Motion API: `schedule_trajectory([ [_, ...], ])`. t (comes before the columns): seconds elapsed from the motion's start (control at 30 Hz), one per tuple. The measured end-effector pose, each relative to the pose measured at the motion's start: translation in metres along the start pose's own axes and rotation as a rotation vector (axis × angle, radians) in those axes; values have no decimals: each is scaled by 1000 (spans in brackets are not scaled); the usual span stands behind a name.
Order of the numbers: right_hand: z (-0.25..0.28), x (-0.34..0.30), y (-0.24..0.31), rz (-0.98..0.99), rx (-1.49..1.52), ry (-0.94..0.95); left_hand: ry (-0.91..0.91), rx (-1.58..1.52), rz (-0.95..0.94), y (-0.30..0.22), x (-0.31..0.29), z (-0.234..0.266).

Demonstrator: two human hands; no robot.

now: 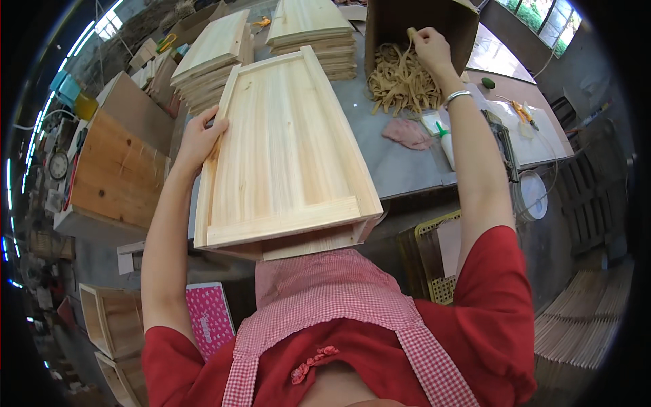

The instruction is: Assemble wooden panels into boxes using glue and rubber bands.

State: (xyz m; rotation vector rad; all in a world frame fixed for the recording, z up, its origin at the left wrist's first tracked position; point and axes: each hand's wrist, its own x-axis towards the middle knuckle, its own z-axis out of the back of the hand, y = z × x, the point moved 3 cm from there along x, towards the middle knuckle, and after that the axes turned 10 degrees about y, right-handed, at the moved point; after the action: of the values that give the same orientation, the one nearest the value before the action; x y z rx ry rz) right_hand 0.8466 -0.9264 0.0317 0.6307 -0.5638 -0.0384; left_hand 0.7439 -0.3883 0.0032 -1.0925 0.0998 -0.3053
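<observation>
A pale wooden box (pixel 288 146) with a recessed panel leans in front of me, its near end close to my apron and its far end on the table. My left hand (pixel 201 141) is closed on its left side, with the thumb on the rim. At the far right, my right hand (pixel 434 51) pinches a tan fabric-like strap (pixel 411 35). That strap rises from a tangled pile of tan straps (pixel 400 78) spilling out of a cardboard box (pixel 466 24).
Stacked wooden panels (pixel 210 57) and another stack (pixel 312 41) stand at the back. Right of the wooden box lie a pink cloth (pixel 408 133) and a white bottle with a green tip (pixel 446 144). A large wooden crate (pixel 112 180) is at left, and a white bucket (pixel 531 197) at right.
</observation>
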Motion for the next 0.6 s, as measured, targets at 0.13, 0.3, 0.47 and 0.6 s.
schedule_trajectory([
  [0.13, 19, -1, 12, 7, 69, -288, 17, -20, 36, -1, 0, 0],
  [0.3, -5, -13, 1, 92, -314, 648, 27, -44, 15, 2, 0, 0],
  [0.47, 7, -31, -16, -15, -64, -24, 15, -30, 21, 5, 1, 1],
  [0.6, -4, -39, -20, 24, -56, 32, 42, -69, 40, 6, 3, 1],
])
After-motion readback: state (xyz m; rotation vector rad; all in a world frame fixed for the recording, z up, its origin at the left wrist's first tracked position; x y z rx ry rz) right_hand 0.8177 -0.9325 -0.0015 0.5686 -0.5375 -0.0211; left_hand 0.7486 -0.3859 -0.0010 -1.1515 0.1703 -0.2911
